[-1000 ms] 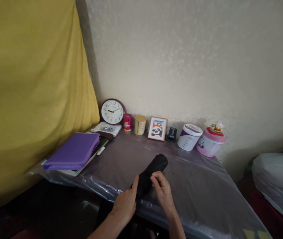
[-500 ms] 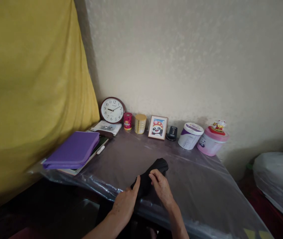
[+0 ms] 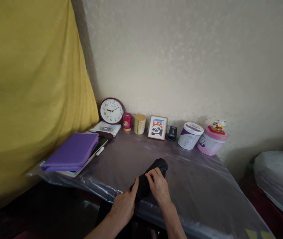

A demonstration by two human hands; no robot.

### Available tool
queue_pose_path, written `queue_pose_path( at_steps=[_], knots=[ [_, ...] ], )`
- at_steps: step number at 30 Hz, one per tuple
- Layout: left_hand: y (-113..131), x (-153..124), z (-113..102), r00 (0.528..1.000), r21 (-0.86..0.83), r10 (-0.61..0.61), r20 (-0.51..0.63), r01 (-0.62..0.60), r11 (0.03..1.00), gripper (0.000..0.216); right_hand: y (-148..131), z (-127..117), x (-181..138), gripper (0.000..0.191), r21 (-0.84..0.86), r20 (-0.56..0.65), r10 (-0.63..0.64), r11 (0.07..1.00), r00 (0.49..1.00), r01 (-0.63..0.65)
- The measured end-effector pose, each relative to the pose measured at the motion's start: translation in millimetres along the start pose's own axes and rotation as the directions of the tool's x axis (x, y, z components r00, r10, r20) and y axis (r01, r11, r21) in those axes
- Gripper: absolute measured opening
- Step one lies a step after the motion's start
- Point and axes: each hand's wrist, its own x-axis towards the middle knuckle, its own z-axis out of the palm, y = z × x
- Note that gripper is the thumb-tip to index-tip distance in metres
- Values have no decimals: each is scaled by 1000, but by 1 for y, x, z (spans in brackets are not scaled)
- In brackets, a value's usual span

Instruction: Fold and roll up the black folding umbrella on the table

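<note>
A black folded cloth (image 3: 156,165) lies on the plastic-covered table (image 3: 196,186) near its front edge. My left hand (image 3: 123,205) holds the cloth's near end, thumb raised along its left side. My right hand (image 3: 158,187) rests on top of the cloth's middle, fingers curled and pressing down on it. The near end of the cloth is hidden under both hands.
Along the wall stand a round clock (image 3: 111,111), a red tin (image 3: 127,121), a yellow tin (image 3: 140,124), a framed picture (image 3: 157,127), a white tub (image 3: 190,136) and a pink tub (image 3: 212,141). A purple folder (image 3: 73,152) lies left. A yellow curtain (image 3: 29,89) hangs left.
My right hand has slid forward over the cloth, whose far end now looks a little shorter and more bunched. My left hand has kept its grip at the near end.
</note>
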Motion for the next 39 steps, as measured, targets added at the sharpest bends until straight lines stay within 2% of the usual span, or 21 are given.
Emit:
queue_pose_path(
  at_steps=[2, 4, 6, 8, 11, 13, 15, 19, 22, 25, 28, 31, 35, 39],
  knots=[
    [-2, -1, 0, 1000, -23, 8, -1, -8, 1000, 77, 2, -1, 0, 23, 87, -1, 3, 996, 1000, -2],
    [-6, -3, -1, 1000, -56, 17, -5, -18, 998, 77, 9, -4, 1, 24, 237, -20, 89, 968, 996, -82],
    [-10, -6, -1, 1000, -103, 20, -7, -21, 994, 76, 20, -9, 1, 28, 399, -28, 253, 890, 967, -221],
    [-14, -11, -1, 1000, -152, 17, -1, -17, 988, 75, 32, -15, 0, 31, 523, -26, 397, 788, 917, -326],
    [-16, -16, 1, 1000, -192, 0, -5, -1, 981, 74, 40, -22, -2, 32, 614, -42, 469, 709, 882, -348],
    [-16, -17, 2, 1000, -200, -3, -28, -2, 980, 74, 37, -21, -1, 33, 609, -32, 455, 715, 890, -344],
    [-14, -17, 2, 998, -201, 9, -61, -21, 979, 74, 29, -18, 2, 32, 563, -5, 388, 763, 922, -318],
    [-11, -15, 2, 995, -186, 13, -102, -32, 982, 74, 10, -8, 12, 23, 382, -25, 104, 920, 994, -86],
    [-11, -13, 5, 995, -185, 5, -99, -24, 982, 74, 0, -3, 17, 25, 227, 13, -54, 973, 998, 50],
    [-12, -12, 8, 995, -165, 12, -101, -28, 986, 74, -5, 0, 18, 31, 90, 102, -112, 991, 988, 103],
    [-11, -11, 10, 995, -154, 17, -100, -32, 988, 75, -5, 2, 18, 33, 26, 128, -122, 992, 984, 120],
    [-10, -10, 10, 996, -139, 9, -86, -21, 990, 74, -1, 5, 18, 32, 65, 103, -108, 993, 989, 102],
    [-10, -7, 10, 998, -116, 12, -67, -19, 993, 72, 9, 10, 18, 25, 272, 69, -15, 962, 998, -4],
    [-11, -6, 13, 997, -107, -2, -75, -6, 994, 68, 21, -5, 7, 21, 517, 120, 126, 839, 985, -170]
  ],
)
